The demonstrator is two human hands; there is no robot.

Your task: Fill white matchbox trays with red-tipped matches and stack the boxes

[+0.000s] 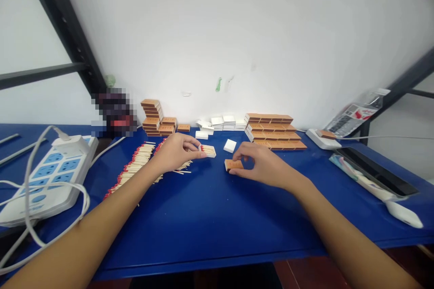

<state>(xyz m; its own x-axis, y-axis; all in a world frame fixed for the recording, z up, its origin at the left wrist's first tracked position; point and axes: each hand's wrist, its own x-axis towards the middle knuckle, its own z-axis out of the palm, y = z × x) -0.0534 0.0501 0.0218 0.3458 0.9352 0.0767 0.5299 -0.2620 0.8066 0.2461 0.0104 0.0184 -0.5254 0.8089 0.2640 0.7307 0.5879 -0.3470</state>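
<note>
My left hand pinches a white matchbox tray in which red-headed matches lie. Fingers and thumb of my right hand are closed on an orange-brown matchbox sleeve, held low over the blue table a short way right of the tray. A gap separates the two. Just behind the sleeve lies a small white tray. Loose matches with red heads spread in rows under and beside my left wrist, partly hidden by it.
Stacked brown matchboxes stand at the back right, more boxes at the back left. White trays line the wall between. A power strip with cables is left; a plastic bottle and a bagged white-handled item are right.
</note>
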